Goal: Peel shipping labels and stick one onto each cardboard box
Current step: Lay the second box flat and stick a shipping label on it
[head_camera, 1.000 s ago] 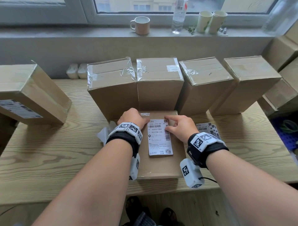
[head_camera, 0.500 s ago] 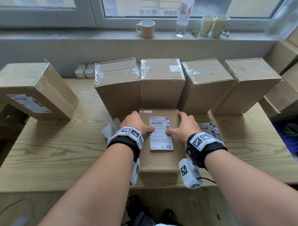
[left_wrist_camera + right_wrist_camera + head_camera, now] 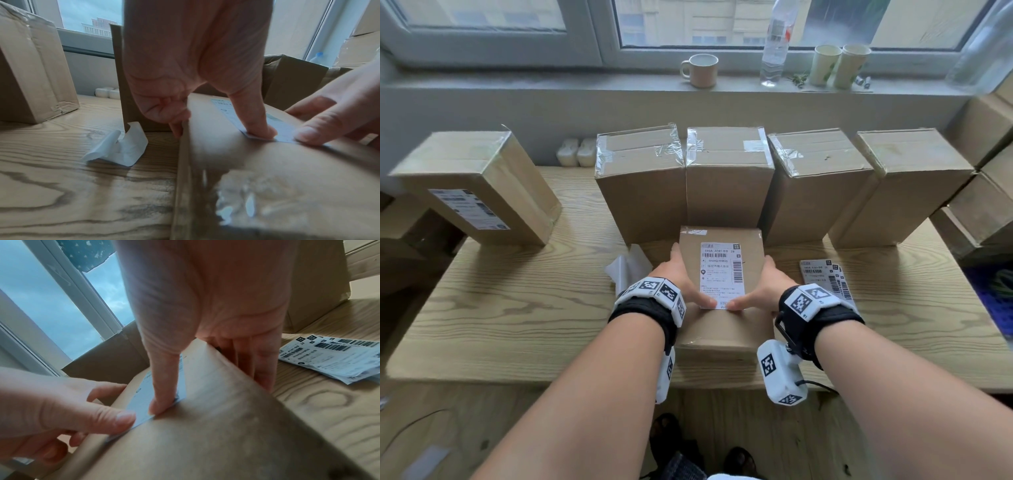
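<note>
A flat cardboard box (image 3: pixel 722 329) lies in front of me on the wooden table, with a white shipping label (image 3: pixel 720 274) stuck on its top face. My left hand (image 3: pixel 681 274) sits at the box's left edge, fingers down the side. Its thumb (image 3: pixel 259 129) presses the label's near edge. My right hand (image 3: pixel 763 287) mirrors it on the right edge, thumb (image 3: pixel 162 402) flat on the same edge of the label (image 3: pixel 139 402), fingers straight down the box's side. A stack of unpeeled labels (image 3: pixel 825 281) lies to the right of the box.
Several unlabelled boxes (image 3: pixel 729 178) stand upright in a row just behind. A labelled box (image 3: pixel 482 192) stands at the left. Curled backing paper (image 3: pixel 626 270) lies left of my hand. More boxes (image 3: pixel 989 205) are stacked at the right. A mug (image 3: pixel 700 70) sits on the sill.
Both thumbs have slid toward me down the label, from its upper part to its near edge. The fingers have dropped over the box's sides.
</note>
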